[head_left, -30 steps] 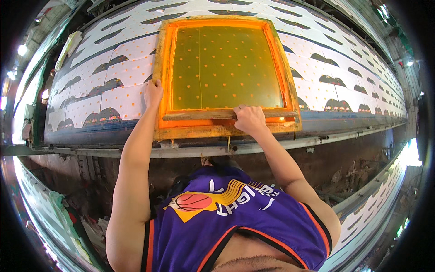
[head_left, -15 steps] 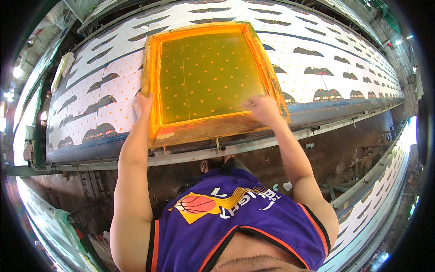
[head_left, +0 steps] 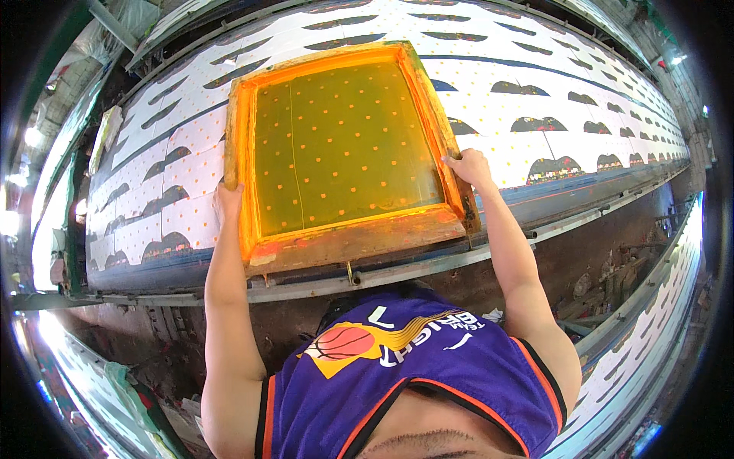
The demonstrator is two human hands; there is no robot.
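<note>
A screen-printing frame [head_left: 336, 243] with a wooden border smeared in orange and a greenish-yellow mesh [head_left: 344, 145] dotted with small orange marks lies before me over the long table. My left hand [head_left: 228, 200] grips its left side rail, fingers mostly hidden beyond the wood. On the opposite rail, my right hand [head_left: 470, 168] is closed with the thumb over the inner edge. White cut fabric pieces [head_left: 187, 138] with small orange dots spread on the table to the left of the frame.
More white pieces [head_left: 566, 107] cover the table at right, with dark curved gaps between them. A metal rail [head_left: 397, 270] with small pegs runs along the near table edge. Another table with white pieces [head_left: 650, 329] stands at the lower right, across a littered brown floor [head_left: 596, 260].
My right hand has gone from above the mesh to the frame's right rail and taken hold. The frame has shifted slightly left and nearer to me; my left hand stays on it.
</note>
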